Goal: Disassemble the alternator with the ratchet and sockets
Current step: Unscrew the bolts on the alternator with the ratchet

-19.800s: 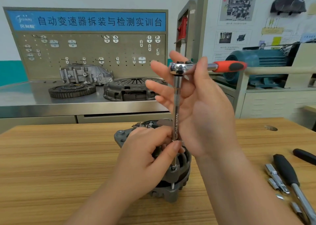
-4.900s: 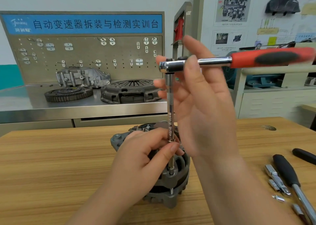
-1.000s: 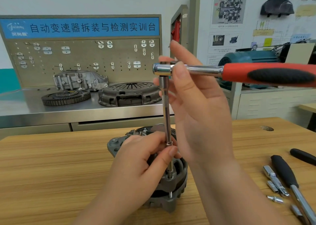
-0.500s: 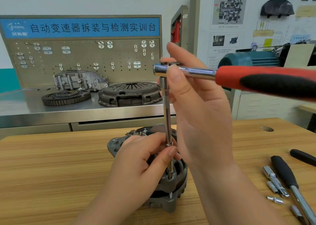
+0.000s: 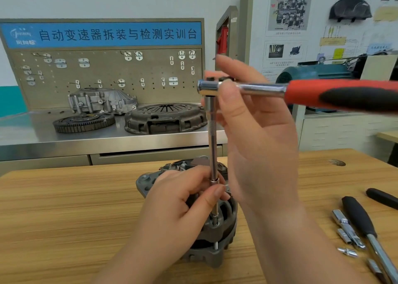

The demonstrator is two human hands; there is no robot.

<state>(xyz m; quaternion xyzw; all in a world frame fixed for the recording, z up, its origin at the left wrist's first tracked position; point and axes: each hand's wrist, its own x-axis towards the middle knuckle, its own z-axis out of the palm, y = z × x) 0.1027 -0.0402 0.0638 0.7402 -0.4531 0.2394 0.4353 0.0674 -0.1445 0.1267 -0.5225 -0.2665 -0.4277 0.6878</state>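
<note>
— Grey cast-metal alternator (image 5: 224, 229) is standing on our wooden tabletop (image 5: 64, 208); our left grip (image 5: 183, 208) is pinching the slim chrome extension bar (image 5: 213, 143) low down.

— Our right grip (image 5: 254, 132) is pinching the chrome, red-handled ratchet (image 5: 258, 88) at its head; we're aiming for a plumb bar over the through-bolt (image 5: 216, 245).
</note>
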